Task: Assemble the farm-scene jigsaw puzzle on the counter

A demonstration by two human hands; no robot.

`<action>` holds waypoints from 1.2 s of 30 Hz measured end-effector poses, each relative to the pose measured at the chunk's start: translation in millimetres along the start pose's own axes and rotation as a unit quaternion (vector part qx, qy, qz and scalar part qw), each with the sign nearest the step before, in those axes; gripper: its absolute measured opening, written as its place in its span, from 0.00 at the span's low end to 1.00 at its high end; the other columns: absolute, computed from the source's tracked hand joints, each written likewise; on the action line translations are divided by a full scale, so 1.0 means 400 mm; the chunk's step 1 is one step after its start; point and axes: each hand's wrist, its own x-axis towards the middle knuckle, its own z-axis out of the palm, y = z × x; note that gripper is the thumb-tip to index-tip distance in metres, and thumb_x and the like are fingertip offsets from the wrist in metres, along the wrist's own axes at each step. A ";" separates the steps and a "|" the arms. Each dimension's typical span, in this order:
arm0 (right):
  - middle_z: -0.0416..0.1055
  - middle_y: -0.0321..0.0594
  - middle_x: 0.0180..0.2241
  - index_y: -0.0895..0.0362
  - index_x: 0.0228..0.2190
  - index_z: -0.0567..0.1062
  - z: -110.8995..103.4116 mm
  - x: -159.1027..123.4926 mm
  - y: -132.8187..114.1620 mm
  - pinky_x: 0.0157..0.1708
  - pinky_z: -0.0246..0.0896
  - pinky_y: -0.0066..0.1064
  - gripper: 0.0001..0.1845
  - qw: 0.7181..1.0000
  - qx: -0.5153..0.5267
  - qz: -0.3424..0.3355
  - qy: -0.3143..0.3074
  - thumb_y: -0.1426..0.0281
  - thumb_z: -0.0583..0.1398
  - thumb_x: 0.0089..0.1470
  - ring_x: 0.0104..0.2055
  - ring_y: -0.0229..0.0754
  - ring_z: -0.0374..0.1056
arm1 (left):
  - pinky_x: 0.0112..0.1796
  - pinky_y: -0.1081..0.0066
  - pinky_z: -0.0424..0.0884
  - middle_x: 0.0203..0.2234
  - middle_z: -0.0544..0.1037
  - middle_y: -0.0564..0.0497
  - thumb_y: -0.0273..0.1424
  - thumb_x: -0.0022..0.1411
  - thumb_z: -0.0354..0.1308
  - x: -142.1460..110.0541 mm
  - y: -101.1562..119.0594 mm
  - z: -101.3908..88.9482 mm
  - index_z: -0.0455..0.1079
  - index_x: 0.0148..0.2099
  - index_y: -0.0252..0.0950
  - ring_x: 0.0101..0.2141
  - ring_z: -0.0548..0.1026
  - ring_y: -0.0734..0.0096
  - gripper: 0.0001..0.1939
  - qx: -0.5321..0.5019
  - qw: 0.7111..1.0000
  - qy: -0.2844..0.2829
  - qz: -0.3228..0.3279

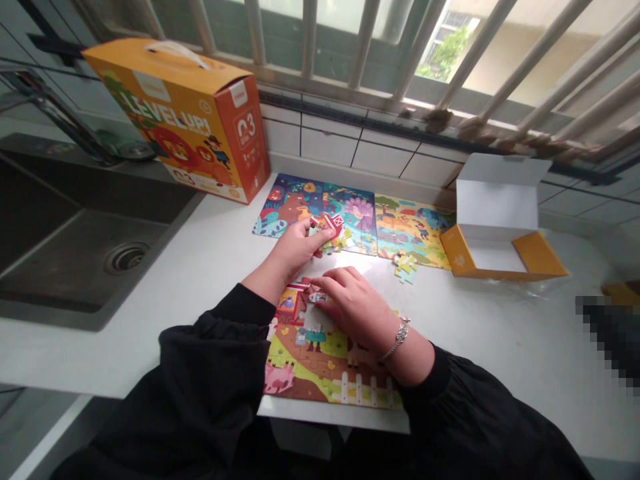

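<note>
A partly assembled farm jigsaw puzzle lies on the white counter in front of me, showing pigs, a white fence and a figure in boots. My left hand is closed around several loose puzzle pieces, one with a red barn on it, held above the puzzle's far edge. My right hand is over the puzzle's upper part, fingers bent and pinching a small puzzle piece close to the red barn section. My palm and wrist hide part of the puzzle's right side.
Behind my hands lie a dark blue animal puzzle and a yellow animal puzzle, with loose pieces by the yellow one. An orange puzzle box stands beside the sink. An open yellow box sits at right.
</note>
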 end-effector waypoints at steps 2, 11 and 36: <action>0.76 0.50 0.50 0.57 0.58 0.76 0.001 0.000 -0.001 0.56 0.72 0.47 0.18 1.000 0.009 0.003 0.013 0.70 0.64 0.68 0.52 0.52 0.70 | 0.28 0.72 0.68 0.36 0.78 0.47 0.41 0.59 0.73 0.001 -0.003 -0.001 0.76 0.46 0.33 0.31 0.72 0.72 0.20 0.002 1.000 0.001 0.001; 0.74 0.50 0.50 0.58 0.51 0.79 -0.001 0.002 0.005 0.52 0.72 0.43 0.11 1.000 0.020 -0.023 0.006 0.72 0.63 0.68 0.48 0.49 0.69 | 0.29 0.73 0.69 0.38 0.79 0.47 0.40 0.61 0.72 -0.005 -0.005 -0.002 0.76 0.48 0.33 0.32 0.73 0.73 0.19 0.001 1.000 0.000 -0.005; 0.77 0.46 0.54 0.50 0.55 0.81 -0.015 -0.001 0.014 0.52 0.69 0.45 0.14 0.998 -0.033 -0.038 -0.035 0.68 0.59 0.73 0.51 0.51 0.67 | 0.29 0.74 0.68 0.37 0.79 0.48 0.42 0.60 0.72 0.001 -0.017 -0.004 0.76 0.48 0.33 0.31 0.73 0.74 0.21 -0.007 1.000 0.001 -0.001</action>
